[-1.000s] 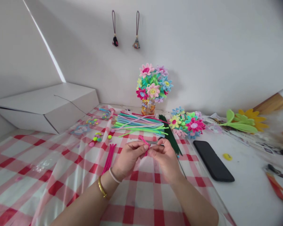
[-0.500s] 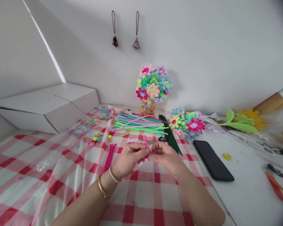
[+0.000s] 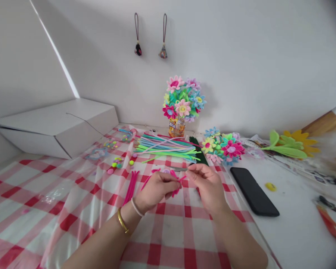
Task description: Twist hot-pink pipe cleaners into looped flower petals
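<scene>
My left hand (image 3: 158,189) is closed on a bent pink pipe cleaner (image 3: 176,192), held low over the middle of the table. Its loops stick out past the thumb and fingers. A short pink end runs toward my right hand (image 3: 208,185), whose thumb and index finger are pinched together at that end. The very tip is hidden by the fingers. Just beyond the hands lies a pair of scissors (image 3: 179,169), its handles partly covered by my right hand. Several straight pink pipe cleaners (image 3: 131,186) lie left of my left hand.
Farther back lies a pile of coloured pipe cleaners (image 3: 168,145), with a jar of fuzzy flowers (image 3: 177,127) behind. Small pom-poms (image 3: 117,163) are at left, near a white box (image 3: 85,129). A phone (image 3: 253,190) and more flowers (image 3: 222,146) lie at right.
My right hand has drawn slightly right and turned, opening a small gap from my left hand. The pink pipe cleaner's upright end now points sideways toward my right fingers.
</scene>
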Demonstrator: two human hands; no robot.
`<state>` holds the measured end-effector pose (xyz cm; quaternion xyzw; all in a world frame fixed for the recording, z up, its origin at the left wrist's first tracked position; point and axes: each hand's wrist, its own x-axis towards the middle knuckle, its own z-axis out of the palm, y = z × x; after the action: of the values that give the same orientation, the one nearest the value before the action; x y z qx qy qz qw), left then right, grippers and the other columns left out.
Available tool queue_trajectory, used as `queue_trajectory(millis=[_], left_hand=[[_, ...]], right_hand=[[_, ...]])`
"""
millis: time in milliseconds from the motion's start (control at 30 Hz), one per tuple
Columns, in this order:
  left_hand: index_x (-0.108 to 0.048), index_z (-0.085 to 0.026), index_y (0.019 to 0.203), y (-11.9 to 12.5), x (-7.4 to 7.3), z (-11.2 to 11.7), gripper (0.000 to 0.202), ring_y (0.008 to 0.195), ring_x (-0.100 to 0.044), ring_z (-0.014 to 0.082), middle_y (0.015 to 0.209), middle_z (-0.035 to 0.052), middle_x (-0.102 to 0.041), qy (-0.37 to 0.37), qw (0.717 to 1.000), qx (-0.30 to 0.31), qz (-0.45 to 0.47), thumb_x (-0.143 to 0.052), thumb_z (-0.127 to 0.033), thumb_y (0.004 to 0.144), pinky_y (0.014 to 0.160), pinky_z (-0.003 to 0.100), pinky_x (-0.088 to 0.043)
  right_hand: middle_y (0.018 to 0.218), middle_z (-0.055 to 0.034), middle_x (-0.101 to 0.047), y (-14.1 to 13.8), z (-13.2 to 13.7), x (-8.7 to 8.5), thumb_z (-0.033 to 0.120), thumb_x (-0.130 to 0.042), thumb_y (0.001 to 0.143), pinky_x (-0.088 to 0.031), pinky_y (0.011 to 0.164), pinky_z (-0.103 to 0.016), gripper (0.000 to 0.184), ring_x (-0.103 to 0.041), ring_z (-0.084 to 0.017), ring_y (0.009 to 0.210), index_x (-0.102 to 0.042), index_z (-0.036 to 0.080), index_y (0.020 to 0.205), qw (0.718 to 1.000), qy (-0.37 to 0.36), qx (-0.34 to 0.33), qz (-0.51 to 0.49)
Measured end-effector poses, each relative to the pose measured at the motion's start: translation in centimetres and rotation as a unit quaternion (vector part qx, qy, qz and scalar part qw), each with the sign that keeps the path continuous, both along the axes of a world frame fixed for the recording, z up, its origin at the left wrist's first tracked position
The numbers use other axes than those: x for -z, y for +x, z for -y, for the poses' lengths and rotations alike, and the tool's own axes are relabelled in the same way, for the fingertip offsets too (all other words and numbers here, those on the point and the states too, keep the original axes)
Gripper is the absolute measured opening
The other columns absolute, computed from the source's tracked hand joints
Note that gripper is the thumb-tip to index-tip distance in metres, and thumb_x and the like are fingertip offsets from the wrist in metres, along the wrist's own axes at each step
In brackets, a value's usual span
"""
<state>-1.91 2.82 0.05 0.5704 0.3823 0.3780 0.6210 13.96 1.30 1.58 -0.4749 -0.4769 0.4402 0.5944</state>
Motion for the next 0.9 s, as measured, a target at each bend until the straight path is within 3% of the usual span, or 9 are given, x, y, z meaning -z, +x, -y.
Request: queue_trajectory(millis=[100, 267, 600, 900], left_hand=[[-0.07, -0.014, 0.067, 0.2, -0.1, -0.2, 0.016, 0.042, -0.041, 0.0076, 0.048, 0.0004, -0.054, 0.025, 0.995, -0.087, 0.05, -0.063, -0.028, 0.071, 0.041, 0.021, -0.03], [-0.07, -0.014, 0.069, 0.6, -0.1, -0.1, 0.015, 0.047, -0.046, 0.009, 0.056, 0.0017, -0.06, 0.033, 0.977, -0.139, 0.159, -0.064, -0.028, 0.071, 0.046, 0.023, -0.036], [-0.068, -0.014, 0.07, 0.6, 0.1, -0.2, 0.013, 0.053, -0.051, 0.0101, 0.058, 0.0013, -0.061, 0.009, 0.973, -0.115, 0.201, -0.065, -0.027, 0.072, 0.054, 0.024, -0.039], [-0.064, -0.012, 0.074, 0.7, -0.2, -0.2, 0.017, 0.054, -0.054, 0.0104, 0.06, 0.0013, -0.061, 0.045, 0.984, -0.115, 0.126, -0.064, -0.029, 0.073, 0.055, 0.024, -0.043]], right_hand=[[0.077, -0.0013, -0.064, -0.2, 0.5, -0.4, 0.03, -0.07, 0.067, -0.041, 0.06, -0.027, 0.017, -0.055, -0.016, 0.068, -0.066, 0.022, 0.082, 0.996, 0.035, 0.04, 0.073], [0.075, -0.0007, -0.065, -1.0, 0.7, 0.0, 0.028, -0.069, 0.069, -0.043, 0.063, -0.028, 0.018, -0.058, -0.016, 0.068, -0.062, 0.022, 0.085, 0.999, 0.016, -0.002, 0.048], [0.072, 0.0009, -0.065, -1.6, 0.3, 1.1, 0.028, -0.07, 0.068, -0.044, 0.068, -0.029, 0.012, -0.058, -0.015, 0.068, -0.065, 0.021, 0.077, 0.999, -0.021, -0.028, -0.01], [0.076, -0.0018, -0.068, -1.2, 0.0, 1.3, 0.034, -0.065, 0.072, -0.046, 0.07, -0.03, 0.018, -0.06, -0.016, 0.071, -0.068, 0.019, 0.084, 0.996, -0.035, -0.084, -0.021]])
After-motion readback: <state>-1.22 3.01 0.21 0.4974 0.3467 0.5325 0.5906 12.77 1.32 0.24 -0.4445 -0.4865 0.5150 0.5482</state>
